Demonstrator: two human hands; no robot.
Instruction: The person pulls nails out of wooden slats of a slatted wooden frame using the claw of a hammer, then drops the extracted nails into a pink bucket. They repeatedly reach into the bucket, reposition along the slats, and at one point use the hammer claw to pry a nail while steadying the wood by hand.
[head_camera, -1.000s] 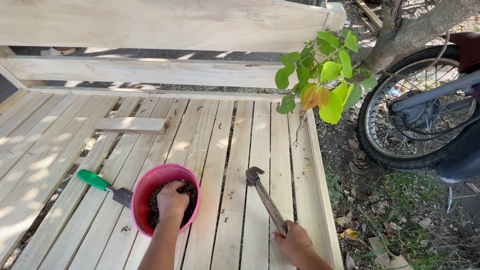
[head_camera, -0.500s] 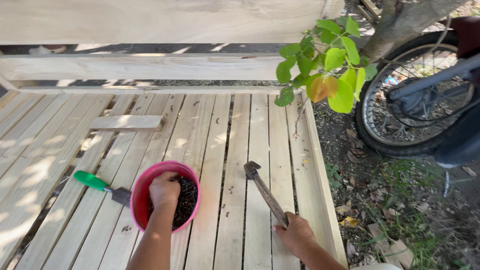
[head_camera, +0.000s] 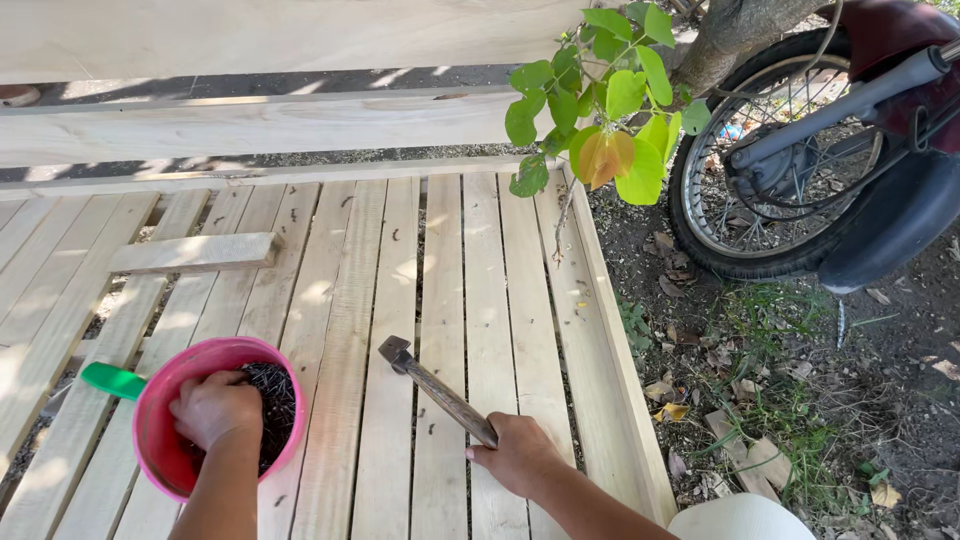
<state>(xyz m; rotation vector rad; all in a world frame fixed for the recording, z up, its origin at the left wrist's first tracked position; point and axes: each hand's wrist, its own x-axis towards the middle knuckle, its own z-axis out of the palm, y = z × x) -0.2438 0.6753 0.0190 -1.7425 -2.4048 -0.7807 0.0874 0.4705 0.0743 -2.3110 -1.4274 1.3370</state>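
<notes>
Your left hand is sunk into the pink bowl, fingers curled down among the small dark nails that fill it; whether those fingers have closed on any nails cannot be told, since the fingertips are buried; the bowl sits low and close on the left, within reach without leaning. Your right hand is wrapped firmly round the handle of the hammer; the head rests on the slats, pointing up and away from you, so the tool lies ready beside the bowl yet apart from it. A green-handled tool lies touching the bowl's far left side; its working end is hidden. The surface is a platform of pale wooden slats with narrow gaps; a short loose board lies crosswise at upper left; a few stray nails are scattered over the boards. Beyond the platform's right edge lies bare soil with dry leaves; a leafy sapling and a motorcycle wheel stand there in sunlight.
</notes>
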